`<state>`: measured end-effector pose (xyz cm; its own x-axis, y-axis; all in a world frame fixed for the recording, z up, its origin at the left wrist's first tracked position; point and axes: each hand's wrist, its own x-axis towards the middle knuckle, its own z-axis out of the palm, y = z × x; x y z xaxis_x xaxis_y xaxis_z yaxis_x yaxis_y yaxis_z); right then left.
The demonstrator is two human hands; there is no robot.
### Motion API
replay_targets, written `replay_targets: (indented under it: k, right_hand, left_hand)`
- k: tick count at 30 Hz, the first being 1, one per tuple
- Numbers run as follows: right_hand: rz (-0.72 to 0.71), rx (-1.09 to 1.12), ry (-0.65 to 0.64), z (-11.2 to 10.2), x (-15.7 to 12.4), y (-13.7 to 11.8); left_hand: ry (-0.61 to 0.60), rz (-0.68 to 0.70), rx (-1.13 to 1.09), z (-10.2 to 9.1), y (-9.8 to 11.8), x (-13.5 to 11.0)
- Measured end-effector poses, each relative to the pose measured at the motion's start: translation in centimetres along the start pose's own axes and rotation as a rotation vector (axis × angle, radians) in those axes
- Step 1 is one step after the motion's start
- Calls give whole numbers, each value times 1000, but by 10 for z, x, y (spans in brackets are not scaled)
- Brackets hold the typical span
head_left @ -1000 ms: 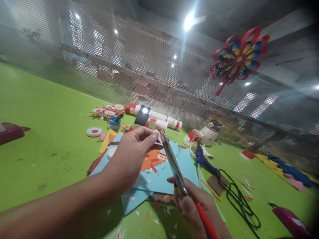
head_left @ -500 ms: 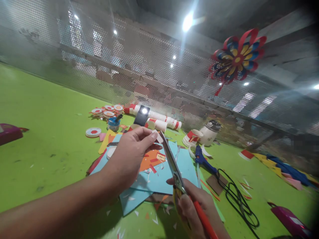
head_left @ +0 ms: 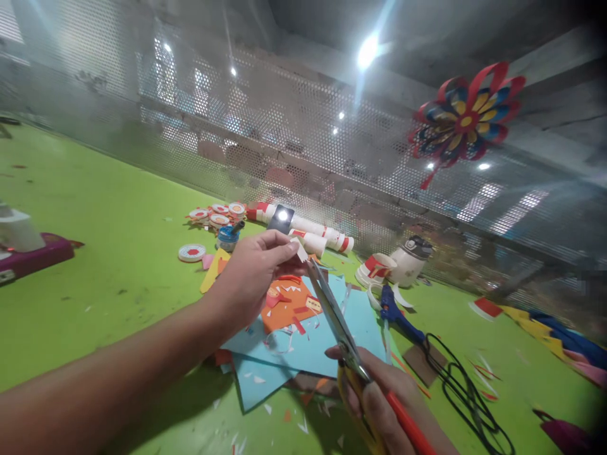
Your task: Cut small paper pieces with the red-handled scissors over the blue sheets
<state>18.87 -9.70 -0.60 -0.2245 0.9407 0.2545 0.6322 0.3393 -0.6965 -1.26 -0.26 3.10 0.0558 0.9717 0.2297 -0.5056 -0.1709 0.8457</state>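
My left hand [head_left: 256,268] pinches a small white piece of paper [head_left: 300,251] between thumb and forefinger. Scissors [head_left: 334,309] with yellow handles are gripped in my right hand [head_left: 379,392], their tips just below the paper's edge. The blades look nearly closed. A red rod-like thing [head_left: 408,422] also runs along that hand; its kind is unclear. Below both hands lie light-blue paper sheets [head_left: 270,373] and an orange sheet [head_left: 282,313] with red and white scraps on it.
A blue glue gun [head_left: 398,316] with a black cord [head_left: 458,385] lies at right. Behind are paper cups [head_left: 377,268], a white container [head_left: 411,259], white-and-red tubes [head_left: 339,239], a blue jar [head_left: 228,238] and round paper pieces [head_left: 192,253]. Scraps litter the green table [head_left: 142,253].
The whole view has shifted, so things appear farther right and slightly lower. The white paper stays in my left hand and the scissors in my right, with the blade tips close beneath it.
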Motion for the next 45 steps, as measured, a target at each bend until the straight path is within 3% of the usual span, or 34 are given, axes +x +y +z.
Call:
replay_targets:
  k: [9, 24, 38, 45]
  right_hand:
    - [9, -7, -57, -2, -3, 11]
    - [-33, -77, -111, -6, -2, 8]
    - [-123, -28, -57, -4, -2, 6]
    - [-141, -132, -92, -7, 2, 6]
  left_hand:
    - [-48, -40, 92, 0, 2, -1]
    - [-175, -72, 119, -5, 9, 2]
    - [-164, -89, 113, -5, 9, 2]
    - [-148, -103, 83, -3, 11, 1]
